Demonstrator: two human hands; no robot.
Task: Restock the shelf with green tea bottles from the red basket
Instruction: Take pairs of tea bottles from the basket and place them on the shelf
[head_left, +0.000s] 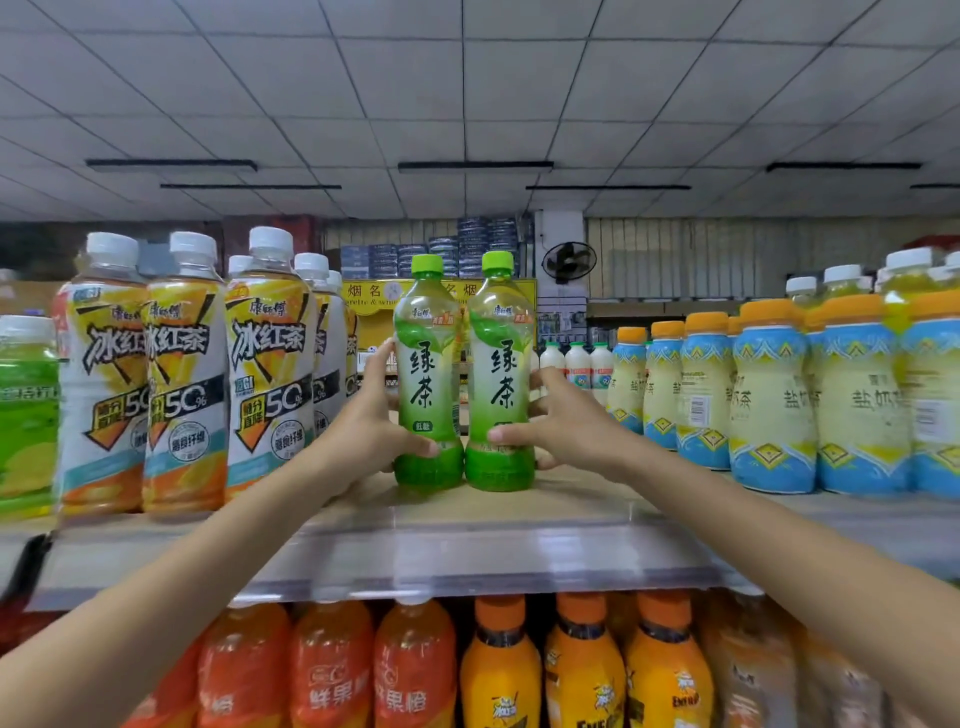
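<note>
Two green tea bottles with green caps stand upright side by side on the top shelf (467, 551), in the gap between other drinks. My left hand (371, 426) wraps around the lower part of the left green tea bottle (427, 374). My right hand (563, 423) grips the lower part of the right green tea bottle (500, 371). Both bottle bases rest on the shelf board. The red basket is out of view.
Iced tea bottles with white caps (182, 374) crowd the shelf to the left. Blue and cream bottles with orange caps (769, 400) fill the right. Orange drink bottles (498, 670) line the shelf below. Bare shelf board lies in front of the green tea bottles.
</note>
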